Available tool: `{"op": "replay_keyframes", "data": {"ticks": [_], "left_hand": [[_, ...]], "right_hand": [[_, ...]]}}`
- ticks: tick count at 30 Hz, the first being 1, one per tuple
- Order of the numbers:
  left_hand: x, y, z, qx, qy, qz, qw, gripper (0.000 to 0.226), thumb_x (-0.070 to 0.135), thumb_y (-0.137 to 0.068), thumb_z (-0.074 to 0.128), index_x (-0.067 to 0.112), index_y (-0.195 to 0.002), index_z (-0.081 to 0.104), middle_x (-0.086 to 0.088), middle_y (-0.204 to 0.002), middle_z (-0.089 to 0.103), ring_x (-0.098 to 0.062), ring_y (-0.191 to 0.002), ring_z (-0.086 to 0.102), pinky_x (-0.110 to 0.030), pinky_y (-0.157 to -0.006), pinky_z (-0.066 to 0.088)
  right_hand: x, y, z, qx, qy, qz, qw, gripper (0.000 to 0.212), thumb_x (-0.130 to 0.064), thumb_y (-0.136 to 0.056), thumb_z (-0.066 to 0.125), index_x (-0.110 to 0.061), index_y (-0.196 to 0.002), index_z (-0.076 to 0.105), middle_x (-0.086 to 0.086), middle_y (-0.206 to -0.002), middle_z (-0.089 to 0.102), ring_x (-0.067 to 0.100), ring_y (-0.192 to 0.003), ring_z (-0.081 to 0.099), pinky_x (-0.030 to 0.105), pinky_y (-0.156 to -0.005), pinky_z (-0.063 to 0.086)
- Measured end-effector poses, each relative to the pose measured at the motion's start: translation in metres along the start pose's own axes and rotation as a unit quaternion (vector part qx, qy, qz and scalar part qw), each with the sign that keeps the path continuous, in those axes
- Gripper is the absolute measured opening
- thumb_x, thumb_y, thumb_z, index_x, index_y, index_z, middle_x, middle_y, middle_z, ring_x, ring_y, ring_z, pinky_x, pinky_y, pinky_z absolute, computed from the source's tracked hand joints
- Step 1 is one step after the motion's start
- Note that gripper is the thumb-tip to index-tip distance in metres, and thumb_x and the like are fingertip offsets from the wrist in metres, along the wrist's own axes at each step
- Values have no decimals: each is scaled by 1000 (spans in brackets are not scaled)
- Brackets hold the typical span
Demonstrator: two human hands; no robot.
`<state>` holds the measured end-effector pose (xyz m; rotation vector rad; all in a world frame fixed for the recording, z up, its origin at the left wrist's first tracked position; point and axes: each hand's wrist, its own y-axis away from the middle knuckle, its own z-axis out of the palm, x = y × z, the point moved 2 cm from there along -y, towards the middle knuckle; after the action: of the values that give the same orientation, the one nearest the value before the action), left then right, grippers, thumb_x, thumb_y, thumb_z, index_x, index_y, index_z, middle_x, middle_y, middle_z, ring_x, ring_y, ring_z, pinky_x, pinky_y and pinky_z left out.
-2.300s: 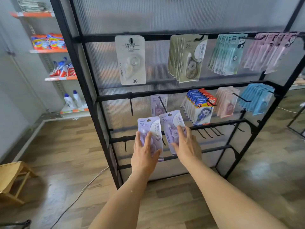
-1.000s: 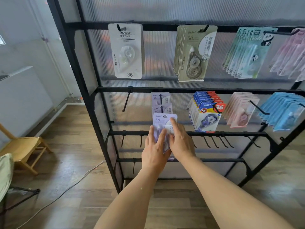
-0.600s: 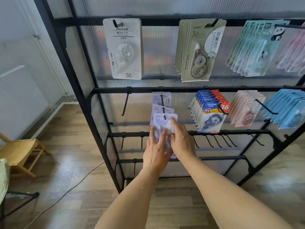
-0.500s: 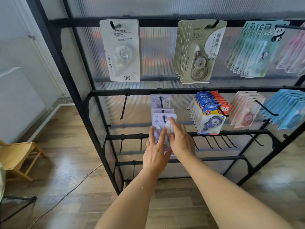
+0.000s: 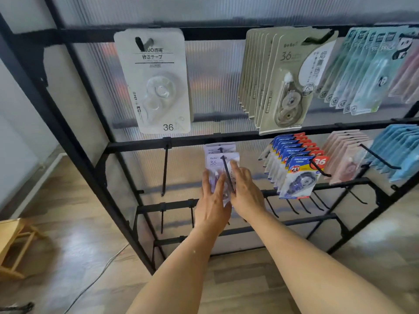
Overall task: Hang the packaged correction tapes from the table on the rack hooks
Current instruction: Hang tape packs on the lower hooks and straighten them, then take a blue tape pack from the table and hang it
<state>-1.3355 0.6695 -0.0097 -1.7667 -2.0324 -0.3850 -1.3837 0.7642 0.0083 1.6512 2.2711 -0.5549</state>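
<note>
Slid further back along the thin black metal hook (image 5: 227,175), the glossy lilac carded correction-tape packs (image 5: 215,165) hang; left hand (image 5: 212,206) and right hand (image 5: 246,192) press them, fingers straight.

Rack (image 5: 74,141): one, black metal frame.

White correction tape pack (image 5: 156,82): one, upper row, alone on its hook.

Beige packs (image 5: 281,82): one bundle on one hook, at least seven; exact number unclear.

Panda-print packs (image 5: 367,71): one bundle, about six; overlapping edges blur the tally.

Lilac packs (image 5: 217,162): at least two visible on one hook (image 5: 227,171), middle row.

Blue-and-red packs (image 5: 297,168): about seven.

Pink packs (image 5: 344,157): several, middle row; not countable.

Light blue packs (image 5: 399,150): several; not countable.

Bare hook (image 5: 164,171), middle row left: one.

Hands: two, left hand (image 5: 212,205) and right hand (image 5: 246,191).

Wooden stool (image 5: 13,245): one.
</note>
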Motion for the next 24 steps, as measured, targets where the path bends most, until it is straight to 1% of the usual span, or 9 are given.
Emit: {"op": "replay_keyframes", "data": {"ticks": [3, 6, 8, 12, 14, 16, 18, 21, 24], "left_hand": [[-6, -15, -1, -3, -1, 3, 1000, 87, 38, -97, 54, 39, -152, -13, -1, -157, -32, -30, -142, 29, -36, -87, 53], [-9, -27, -1, -6, -2, 9, 1000, 84, 37, -99, 51, 38, -152, -14, -2, -157, -33, -30, -148, 13, -39, -101, 46], [-10, -32, -1, -8, -8, 11, 1000, 82, 35, -100, 49, 38, -152, -15, -2, -156, -33, -31, -149, 7, -40, -105, 44], [-11, -37, -3, -13, -28, 10, 999, 87, 26, -100, 51, 38, -151, -18, -3, -157, -33, -31, -150, 6, -38, -106, 45], [-12, -37, -4, -17, -31, 4, 999, 87, 23, -99, 51, 39, -151, -18, -1, -157, -32, -29, -150, 8, -36, -102, 47], [-11, -33, -4, -16, -33, -1, 999, 85, 21, -100, 50, 38, -151, -15, 0, -159, -27, -27, -149, 9, -35, -101, 46], [-11, -26, -4, -12, -44, -4, 999, 82, 23, -100, 48, 36, -153, -12, -1, -161, -21, -27, -149, 9, -36, -107, 40], [-9, -7, -2, -12, -84, -28, 996, 76, 27, -101, 47, 31, -155, -7, -6, -163, -11, -28, -149, 7, -40, -118, 25], [-7, 17, -1, -17, -117, -68, 991, 74, 31, -101, 46, 27, -155, -3, -8, -163, -6, -29, -150, 3, -41, -120, 16]], "right_hand": [[-3, -11, 2, -4, 11, 5, 1000, 72, -26, -100, 49, -30, -154, 3, 5, -149, 24, 25, -108, 57, 28, -68, 44], [-3, -23, 3, -3, 20, -2, 1000, 75, -23, -98, 53, -28, -154, 2, 7, -150, 24, 28, -107, 58, 29, -68, 44], [-2, -28, 3, -9, 27, -15, 999, 80, -22, -96, 57, -26, -154, 2, 10, -149, 24, 29, -105, 59, 28, -66, 44], [-1, -33, 2, -30, 55, -28, 998, 93, -19, -90, 67, -25, -154, 0, 10, -152, 20, 31, -108, 58, 33, -69, 50], [0, -32, -1, -37, 61, -30, 997, 91, -17, -91, 64, -24, -154, -1, 9, -157, 13, 33, -115, 56, 37, -75, 52], [2, -28, -4, -45, 68, -24, 996, 87, -17, -94, 58, -25, -155, -4, 7, -161, 5, 33, -124, 52, 38, -81, 52], [2, -23, -6, -50, 77, -19, 996, 85, -20, -96, 56, -26, -154, -5, 6, -162, 2, 31, -127, 49, 36, -82, 52], [4, -9, -7, -59, 92, -26, 994, 82, -24, -97, 54, -25, -154, -5, 5, -162, 1, 30, -132, 43, 37, -87, 51], [8, 9, -7, -63, 109, -72, 989, 77, -28, -98, 51, -22, -154, -2, 4, -162, 5, 27, -131, 43, 35, -88, 50]]}}
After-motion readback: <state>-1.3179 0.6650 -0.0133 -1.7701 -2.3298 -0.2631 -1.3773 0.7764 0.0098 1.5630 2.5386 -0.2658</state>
